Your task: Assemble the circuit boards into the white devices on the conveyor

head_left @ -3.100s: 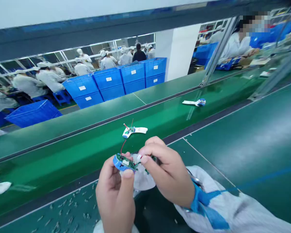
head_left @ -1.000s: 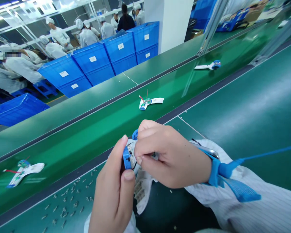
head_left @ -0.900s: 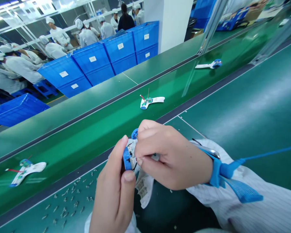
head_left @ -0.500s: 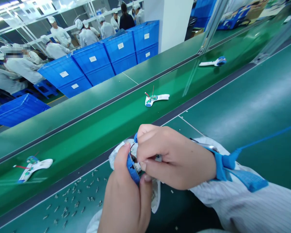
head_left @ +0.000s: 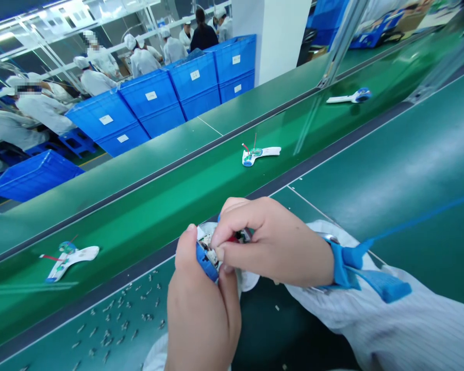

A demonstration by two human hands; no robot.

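Observation:
My left hand [head_left: 203, 309] is closed around a blue-and-white device housing [head_left: 207, 262], with the thumb along its near blue rim. The housing is exposed on top and shows small electronic parts inside; its far portion is mostly covered by my fingers. My right hand [head_left: 274, 245] reaches over it from the right, thumb and forefinger pinched together at the inner parts. What lies between those fingertips is too small to make out. Something red shows beneath the right fingers. A blue wrist strap [head_left: 348, 265] with a cord circles my right wrist.
A green conveyor belt [head_left: 150, 206] crosses ahead, carrying white handle-shaped housings [head_left: 72, 260] with circuit boards and red wires. Several small metal pieces [head_left: 123, 324] lie scattered on the bench at left. Blue bins [head_left: 150, 108] and people in white [head_left: 143, 59] are beyond.
The housings on the belt have shifted right. My right hand has moved slightly left, and its fingers have changed position over the device. The left hand keeps its hold.

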